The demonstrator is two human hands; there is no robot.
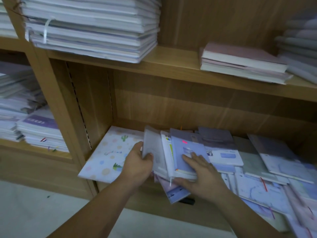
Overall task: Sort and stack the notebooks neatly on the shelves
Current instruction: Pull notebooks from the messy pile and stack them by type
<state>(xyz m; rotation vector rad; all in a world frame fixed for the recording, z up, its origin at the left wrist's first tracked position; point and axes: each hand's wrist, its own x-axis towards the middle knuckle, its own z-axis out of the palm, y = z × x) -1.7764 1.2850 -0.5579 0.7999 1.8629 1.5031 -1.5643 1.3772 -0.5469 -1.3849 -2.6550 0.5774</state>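
Head view: left hand (pixel 137 162) gripped the edge of a grey notebook (pixel 152 148); right hand (pixel 202 172) pressed flat, fingers straight, on a lilac notebook (pixel 187 152). Both notebooks lay among loose ones on the lower shelf (pixel 147 196); a tidy stack (pixel 92 28) sat above.

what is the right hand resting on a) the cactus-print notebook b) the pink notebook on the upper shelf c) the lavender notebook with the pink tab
c: the right hand lies with fingers straight on the lavender notebook with the pink tab; the left hand grips a grey notebook.
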